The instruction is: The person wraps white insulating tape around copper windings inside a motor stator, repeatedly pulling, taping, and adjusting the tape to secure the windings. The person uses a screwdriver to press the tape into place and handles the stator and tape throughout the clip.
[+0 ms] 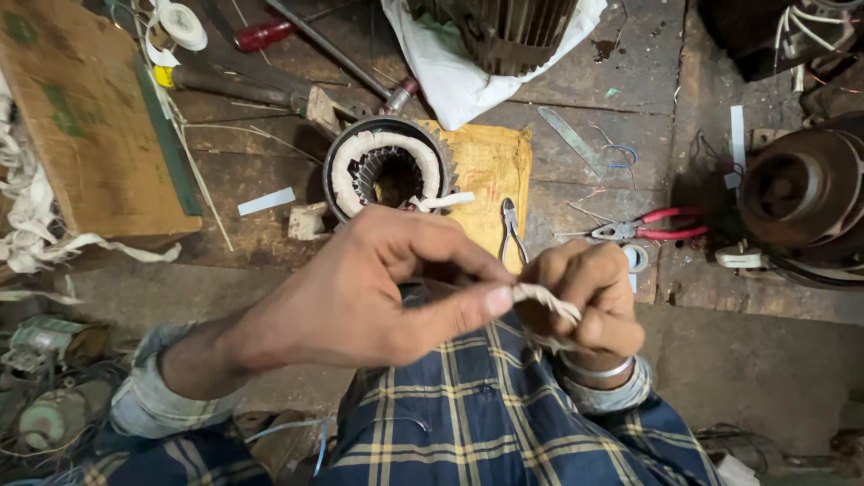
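Note:
My left hand (378, 288) and my right hand (585, 297) meet close in front of me, above my checked blue lap. Both pinch a strip of white cloth tape (544, 299); the left thumb and forefinger hold one end, the right fingers wrap the rest. Beyond the hands a round motor stator (387, 171) with white-bound windings lies on a yellow cloth (490, 171). A loose white tape end (443, 201) hangs off its rim.
Red-handled pliers (652, 225) and small cutters (511, 229) lie on the floor to the right. A wooden board (85, 117) sits left, a tape roll (183, 24) and red-handled screwdriver (265, 34) at the back, and another motor (801, 193) at the right edge.

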A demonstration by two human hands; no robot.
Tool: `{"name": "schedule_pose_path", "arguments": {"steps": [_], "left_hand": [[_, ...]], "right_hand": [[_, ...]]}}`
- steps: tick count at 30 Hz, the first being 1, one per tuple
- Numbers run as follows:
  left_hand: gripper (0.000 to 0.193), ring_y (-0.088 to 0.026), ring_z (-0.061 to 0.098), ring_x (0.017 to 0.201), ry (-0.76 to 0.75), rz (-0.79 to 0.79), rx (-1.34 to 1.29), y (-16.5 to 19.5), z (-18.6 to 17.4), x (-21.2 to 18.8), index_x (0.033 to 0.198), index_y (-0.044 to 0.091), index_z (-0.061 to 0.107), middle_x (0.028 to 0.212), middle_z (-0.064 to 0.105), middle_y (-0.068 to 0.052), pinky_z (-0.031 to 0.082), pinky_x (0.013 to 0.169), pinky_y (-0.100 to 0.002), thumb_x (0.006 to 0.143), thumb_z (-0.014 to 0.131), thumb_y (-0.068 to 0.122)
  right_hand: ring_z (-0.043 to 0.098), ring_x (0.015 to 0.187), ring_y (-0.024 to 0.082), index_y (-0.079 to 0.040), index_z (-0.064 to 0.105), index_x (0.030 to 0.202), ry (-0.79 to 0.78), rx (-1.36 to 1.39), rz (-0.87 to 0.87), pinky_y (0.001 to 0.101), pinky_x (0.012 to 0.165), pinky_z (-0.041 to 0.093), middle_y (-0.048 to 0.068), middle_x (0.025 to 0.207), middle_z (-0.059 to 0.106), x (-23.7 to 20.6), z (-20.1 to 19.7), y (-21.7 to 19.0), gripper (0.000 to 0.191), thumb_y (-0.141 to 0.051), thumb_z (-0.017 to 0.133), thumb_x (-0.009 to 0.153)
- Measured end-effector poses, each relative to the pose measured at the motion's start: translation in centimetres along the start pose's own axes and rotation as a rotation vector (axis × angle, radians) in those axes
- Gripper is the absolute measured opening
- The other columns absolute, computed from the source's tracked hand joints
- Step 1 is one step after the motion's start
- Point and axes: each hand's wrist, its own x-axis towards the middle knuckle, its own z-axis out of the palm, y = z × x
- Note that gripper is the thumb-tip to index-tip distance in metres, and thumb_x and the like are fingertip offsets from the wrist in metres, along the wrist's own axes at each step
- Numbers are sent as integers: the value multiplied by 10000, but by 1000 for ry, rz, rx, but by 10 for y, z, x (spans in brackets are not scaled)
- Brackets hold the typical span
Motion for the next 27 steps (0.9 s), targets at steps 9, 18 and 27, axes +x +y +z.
{"name": "schedule_pose_path", "arguments": {"steps": [9, 18, 27], "left_hand": [[187, -52, 594, 616, 147, -71, -280, -9, 12, 11, 1036, 6, 712, 787, 687, 2, 491, 525, -240, 1020, 619, 167], [71, -95, 636, 704, 535, 397, 392, -21, 22, 22, 1028, -6, 693, 891, 668, -69, 489, 571, -214, 985, 747, 11], [165, -147, 600, 690, 382, 613, 642, -20, 13, 24, 1051, -48, 678, 887, 620, -85, 455, 559, -295, 953, 807, -19]], "right_hand": [[680, 760, 187, 16, 645, 990, -26, -11, 305, 331, 665, 536, 121, 884, 672, 18, 6, 35, 447, -377, 824, 876], [632, 596, 212, -40, 649, 981, -465, 903, 419, 338, 521, 523, 124, 823, 622, 1, 48, 3, 227, -265, 682, 984], [674, 682, 191, -39, 600, 1012, -217, 1255, -355, 318, 611, 587, 109, 909, 605, -12, 16, -73, 24, -57, 587, 1019]]}}
